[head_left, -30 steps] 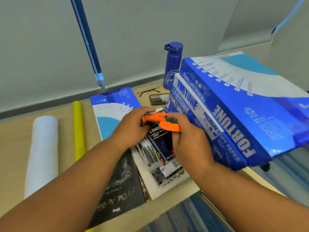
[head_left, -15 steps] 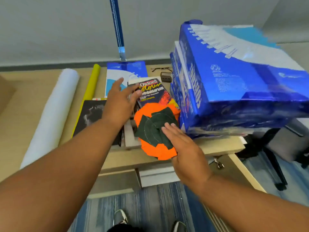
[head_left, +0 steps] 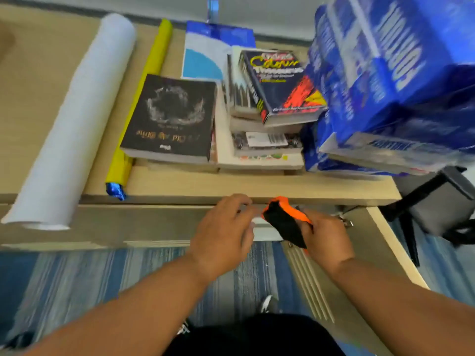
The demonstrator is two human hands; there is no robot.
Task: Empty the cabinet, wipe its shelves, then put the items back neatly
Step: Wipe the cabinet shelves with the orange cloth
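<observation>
My right hand grips an orange and black cloth just below the front edge of the wooden cabinet top. Beside the cloth hangs my left hand, fingers loosely curled and holding nothing. On the cabinet top lie a black book, a stack of books topped by a dark thesaurus, and stacked blue paper reams. An open cabinet door swings out at the right.
A white roll and a yellow roll lie at the left of the top. A flat blue paper ream sits at the back. A dark office chair stands at the right. Blue carpet and my shoes are below.
The cloth came off the books and down past the cabinet's front edge, now folded in my right hand. My left hand dropped from the books. The view tilted downward.
</observation>
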